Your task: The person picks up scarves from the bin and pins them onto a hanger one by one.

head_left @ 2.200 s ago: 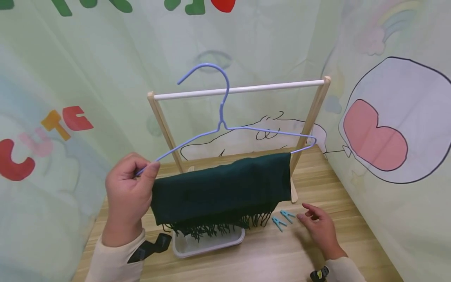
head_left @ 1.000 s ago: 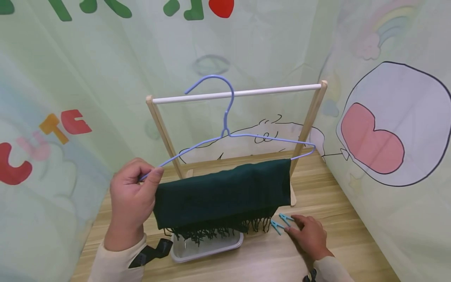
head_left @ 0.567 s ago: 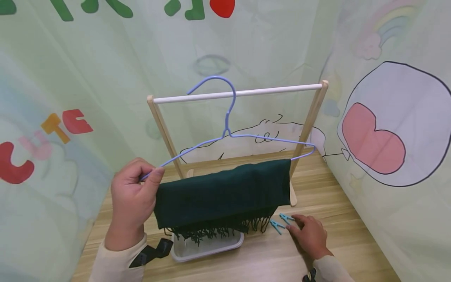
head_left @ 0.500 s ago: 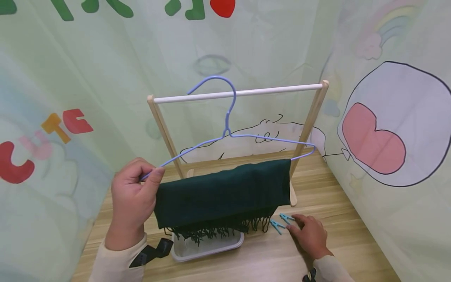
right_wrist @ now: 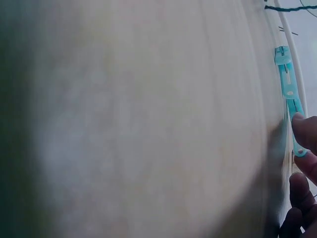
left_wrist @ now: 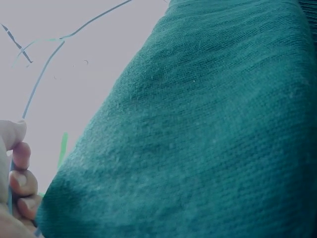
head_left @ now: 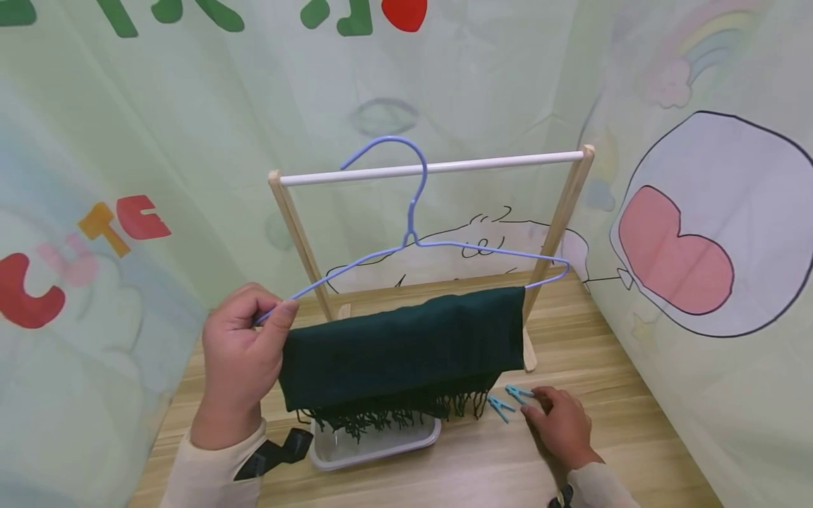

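My left hand [head_left: 238,360] grips the left corner of a thin blue clothes hanger [head_left: 411,219] and holds it up. A dark green scarf [head_left: 406,353] with a fringed lower edge is folded over the hanger's bar; it fills most of the left wrist view. On the tabletop at right lie two light blue clothespins. My right hand [head_left: 564,423] rests there with thumb and forefinger on either side of the handle ends of the farther clothespin [head_left: 517,392]. The nearer clothespin [head_left: 499,406] lies just left of the thumb. In the right wrist view the thumb partly covers a clothespin [right_wrist: 288,79].
Behind the hanger stands a small wooden rack with a white rail [head_left: 495,162]; the hook overlaps this rail in the head view. A pale plastic tub [head_left: 381,454] sits under the fringe, partly hidden. Printed curtains [head_left: 159,85] close in the wood-grain table [head_left: 470,466] on three sides.
My right hand has moved left to the clothespins and settled there, its thumb drawing in slightly. The hanger and scarf dipped a little and shifted right early on, then stayed still.
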A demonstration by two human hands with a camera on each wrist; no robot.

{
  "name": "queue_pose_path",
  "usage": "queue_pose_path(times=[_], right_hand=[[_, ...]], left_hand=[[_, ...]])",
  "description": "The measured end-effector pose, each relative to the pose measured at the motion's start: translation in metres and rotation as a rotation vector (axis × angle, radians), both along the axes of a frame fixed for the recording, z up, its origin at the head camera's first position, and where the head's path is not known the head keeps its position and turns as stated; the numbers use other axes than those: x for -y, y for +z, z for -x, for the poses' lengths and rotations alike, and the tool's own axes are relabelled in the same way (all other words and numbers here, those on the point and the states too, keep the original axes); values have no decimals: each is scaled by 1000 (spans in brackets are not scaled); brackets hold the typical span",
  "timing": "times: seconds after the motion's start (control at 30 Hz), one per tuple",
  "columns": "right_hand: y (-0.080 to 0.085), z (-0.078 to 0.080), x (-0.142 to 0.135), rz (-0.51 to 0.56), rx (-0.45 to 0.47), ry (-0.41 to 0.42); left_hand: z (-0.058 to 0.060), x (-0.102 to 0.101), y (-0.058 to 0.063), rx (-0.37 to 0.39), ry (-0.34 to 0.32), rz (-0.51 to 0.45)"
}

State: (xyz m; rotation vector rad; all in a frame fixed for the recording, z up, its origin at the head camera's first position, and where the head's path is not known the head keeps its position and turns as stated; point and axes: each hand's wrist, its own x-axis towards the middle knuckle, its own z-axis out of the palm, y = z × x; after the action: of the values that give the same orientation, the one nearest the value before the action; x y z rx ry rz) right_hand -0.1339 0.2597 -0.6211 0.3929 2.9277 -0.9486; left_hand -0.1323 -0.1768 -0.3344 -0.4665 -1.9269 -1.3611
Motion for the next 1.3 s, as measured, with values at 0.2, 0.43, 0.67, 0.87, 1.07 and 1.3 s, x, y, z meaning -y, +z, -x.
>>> queue_pose_path(times=[0.2,0.43,0.67,0.87,1.07,1.3], right_hand=[[2,-1,-3,63,-20,7],[10,1,-7,191,-28,-17],[44,3,-14,269,-106,-12],[88,7,-23,213,-207,21],[140,6,-31,187,-365,90],[203,1,-32,40,-484,210]], left_hand=[[0,0,-1,3,3,-7],[2,-1,-1,8,6,-8],[0,-3,4,40,11,11],[0,-4,4,50,8,10],[2,-6,1,54,-6,-28],[1,-8,1,90,3,-27]])
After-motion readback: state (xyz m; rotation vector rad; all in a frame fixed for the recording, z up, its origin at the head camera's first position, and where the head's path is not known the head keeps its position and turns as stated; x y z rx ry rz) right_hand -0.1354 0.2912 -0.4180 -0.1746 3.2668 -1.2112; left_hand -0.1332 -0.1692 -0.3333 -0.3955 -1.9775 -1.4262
